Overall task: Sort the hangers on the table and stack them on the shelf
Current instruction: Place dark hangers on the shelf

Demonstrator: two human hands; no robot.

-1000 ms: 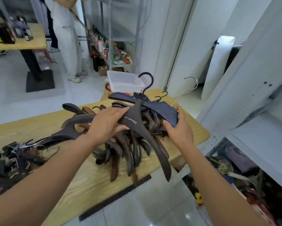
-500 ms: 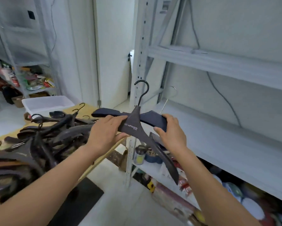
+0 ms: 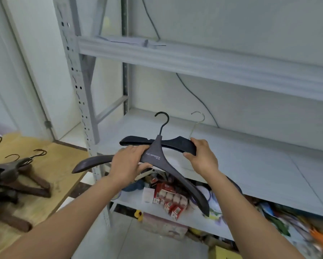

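The hangers [image 3: 157,154], held in the air at the front edge of the shelf [image 3: 250,165] with the left hand [image 3: 128,163] gripping near the neck and the right hand [image 3: 203,157] pinching one end, looked liable to splay and slip because they sat crossed, long axes roughly left-to-right and hooks pointing up toward the shelf's back.
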